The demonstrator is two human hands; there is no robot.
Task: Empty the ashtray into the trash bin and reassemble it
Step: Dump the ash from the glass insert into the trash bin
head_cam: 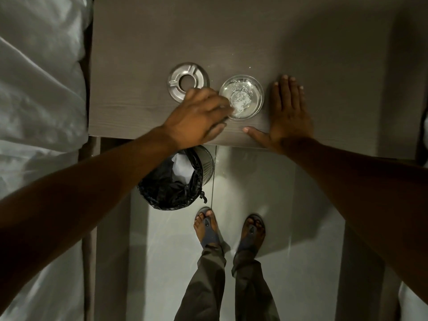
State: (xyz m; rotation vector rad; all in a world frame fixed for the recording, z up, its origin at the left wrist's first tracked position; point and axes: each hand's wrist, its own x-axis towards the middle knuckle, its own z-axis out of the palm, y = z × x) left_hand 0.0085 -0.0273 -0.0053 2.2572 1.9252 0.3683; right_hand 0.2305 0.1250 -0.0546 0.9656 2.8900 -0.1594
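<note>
Left hand [199,114] fingers on glass bowl [241,96] rim, grip unclear; right hand [288,112] flat, spread beside bowl; metal lid [188,82] left of bowl; trash bin [176,181] below.

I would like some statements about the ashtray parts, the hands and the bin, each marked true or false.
1. The metal lid sits on top of the glass bowl. False: it lies on the table beside the bowl, apart from it.
2. The glass bowl holds white grains. True.
3. The right hand lifts the bowl. False: it lies flat on the table next to the bowl.
4. The left hand reaches the bowl's near rim. True.
5. The trash bin stands on the table. False: it stands on the floor below the table edge, lined with a black bag.
</note>
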